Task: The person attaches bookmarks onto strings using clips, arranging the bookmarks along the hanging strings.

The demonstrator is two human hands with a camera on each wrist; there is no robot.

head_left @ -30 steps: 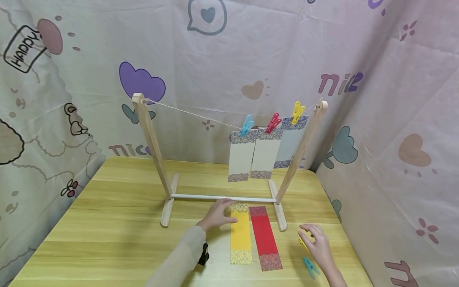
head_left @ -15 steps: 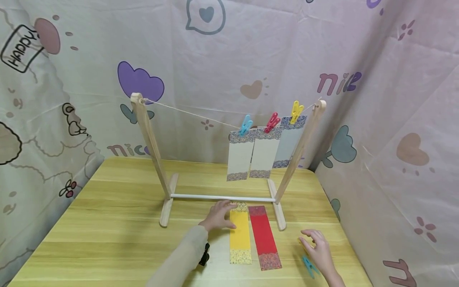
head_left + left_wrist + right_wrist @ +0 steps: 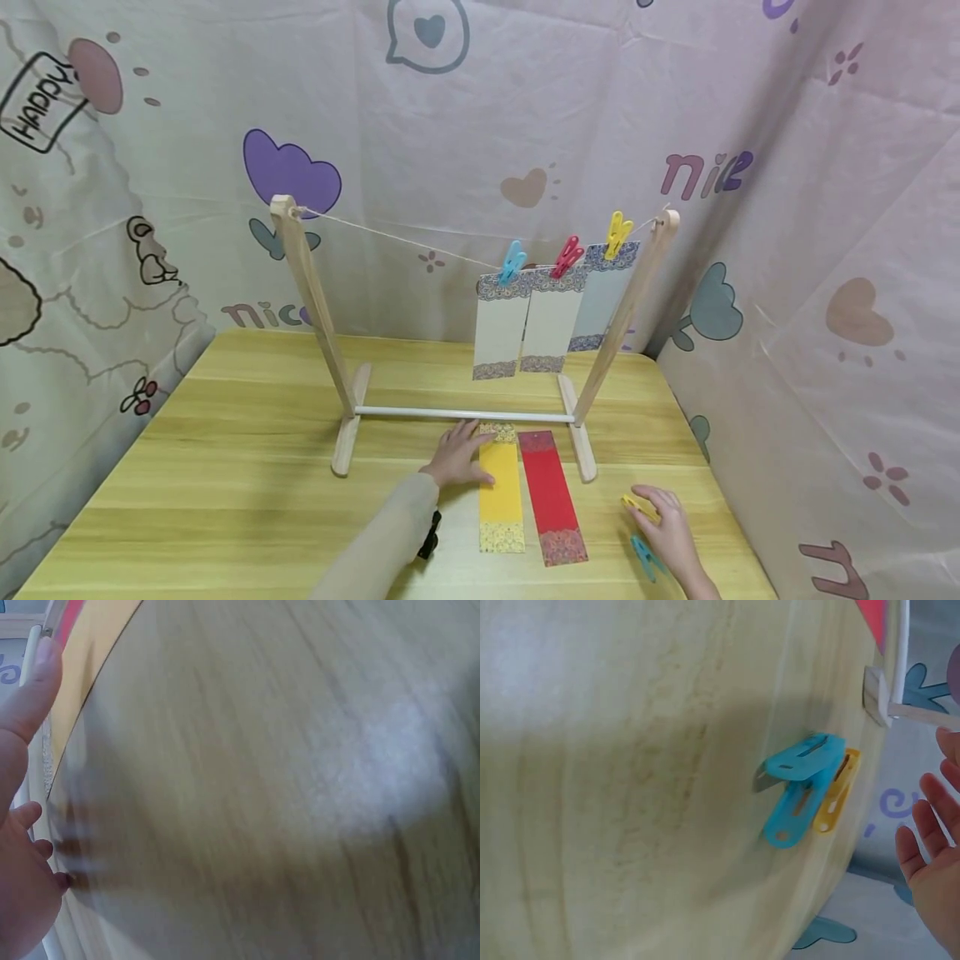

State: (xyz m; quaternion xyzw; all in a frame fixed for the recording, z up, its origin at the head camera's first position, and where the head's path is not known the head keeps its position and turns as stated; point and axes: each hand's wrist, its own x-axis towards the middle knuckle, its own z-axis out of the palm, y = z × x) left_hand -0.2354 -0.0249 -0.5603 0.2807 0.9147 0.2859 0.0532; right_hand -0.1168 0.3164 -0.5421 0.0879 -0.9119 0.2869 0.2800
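Note:
In the head view my left hand hovers at or rests on the left edge of a yellow bookmark-like card, thumb and fingers spread. Contact with the card cannot be made out. A red card lies just right of it. My right hand is over the table's right side, fingers relaxed, close to a yellow clothespin. A blue clothespin lies nearer me. The right wrist view shows that blue clothespin beside the yellow one, both apart from the fingers.
A wooden stand carries a string across the back. Blue, red and yellow clothespins hold three patterned pale cards on it, towards the right post. A white rod joins the stand's feet behind the flat cards.
My left thumb has moved slightly down along the yellow card. The right hand has shifted a little towards me, and more of the yellow clothespin shows.

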